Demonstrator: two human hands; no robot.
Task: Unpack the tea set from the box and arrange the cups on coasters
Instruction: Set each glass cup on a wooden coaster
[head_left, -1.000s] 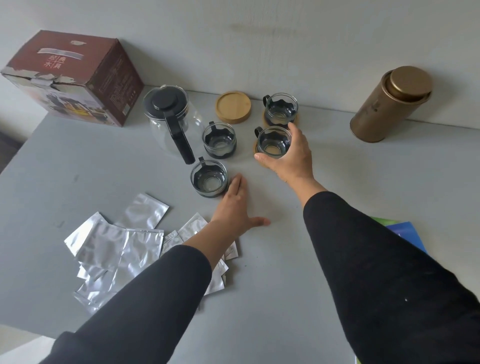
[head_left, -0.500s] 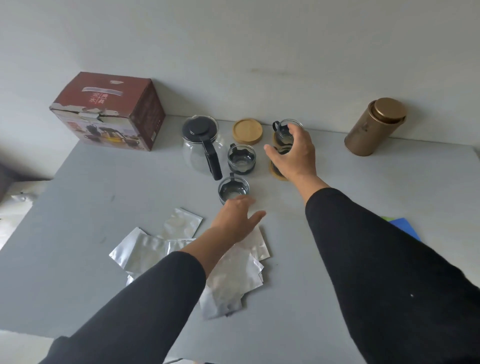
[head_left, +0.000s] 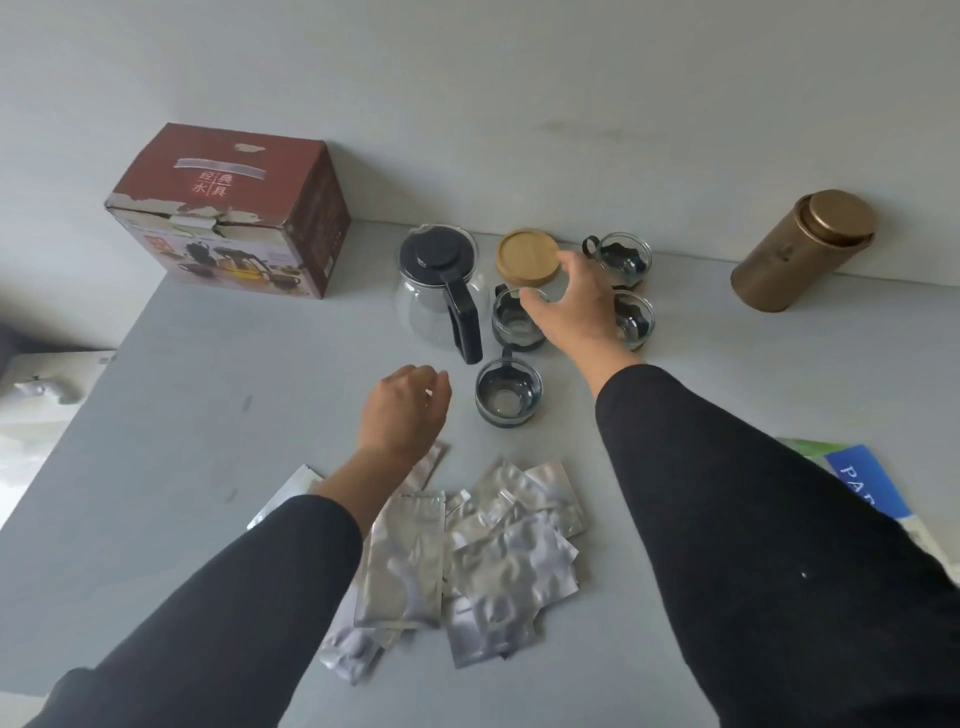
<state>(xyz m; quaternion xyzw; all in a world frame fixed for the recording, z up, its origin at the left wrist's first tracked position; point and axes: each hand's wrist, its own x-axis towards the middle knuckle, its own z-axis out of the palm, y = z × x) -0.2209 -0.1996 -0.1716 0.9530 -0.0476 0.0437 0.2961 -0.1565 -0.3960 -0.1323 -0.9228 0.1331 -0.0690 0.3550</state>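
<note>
Several glass cups with black holders stand near the back of the grey table (head_left: 218, 415). The far right cup (head_left: 622, 257) and the cup (head_left: 635, 322) in front of it sit on coasters that are mostly hidden. A third cup (head_left: 511, 327) and the nearest cup (head_left: 508, 395) stand on the bare table. A bare round wooden coaster (head_left: 524, 255) lies beside the glass teapot (head_left: 441, 291). My right hand (head_left: 574, 306) hovers, fingers spread, above the third cup and near the wooden coaster, holding nothing. My left hand (head_left: 402, 408) hangs loosely curled left of the nearest cup.
The red-brown tea set box (head_left: 234, 208) stands at the back left by the wall. A gold tin canister (head_left: 802, 249) leans at the back right. Several silver foil packets (head_left: 467, 561) lie in front. A blue and green booklet (head_left: 862, 478) lies at the right.
My right hand left the cup on the right coaster and moved left over the third cup. My left hand pulled back from the nearest cup and curled. The camera shifted back.
</note>
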